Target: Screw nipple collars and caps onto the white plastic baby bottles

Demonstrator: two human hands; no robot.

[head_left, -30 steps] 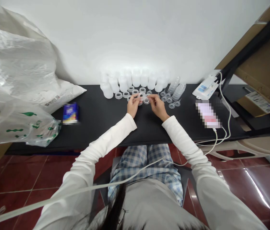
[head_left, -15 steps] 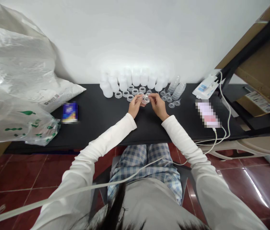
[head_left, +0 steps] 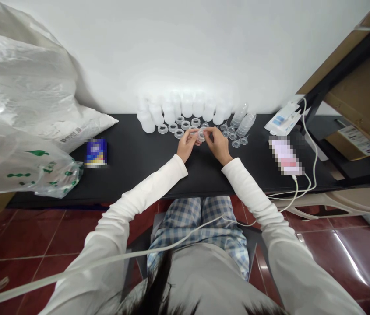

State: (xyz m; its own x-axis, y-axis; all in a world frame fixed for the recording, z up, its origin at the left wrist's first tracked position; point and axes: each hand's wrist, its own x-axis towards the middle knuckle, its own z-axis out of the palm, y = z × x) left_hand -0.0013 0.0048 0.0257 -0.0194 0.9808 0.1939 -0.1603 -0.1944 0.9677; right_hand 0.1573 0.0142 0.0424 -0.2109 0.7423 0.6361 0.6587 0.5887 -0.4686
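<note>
Between my two hands is a clear plastic bottle ring, with what looks like a silicone nipple in it. My left hand grips it from the left, fingers curled around its edge. From the right, my right hand presses the ring with thumb and fingertips. Just beyond my hands, several loose translucent rings lie on the black table. Clear nipples lie to the right of my right hand. Parts of the ring are hidden by my fingers.
White bottles stand in rows along the wall. Stacked clear caps are at their right. Farther right are a white packet and a phone on a cable. A blue box and plastic bags sit left.
The ring has tilted slightly between my hands, and my fingers have shifted a little on it. Both hands stay in nearly the same place.
</note>
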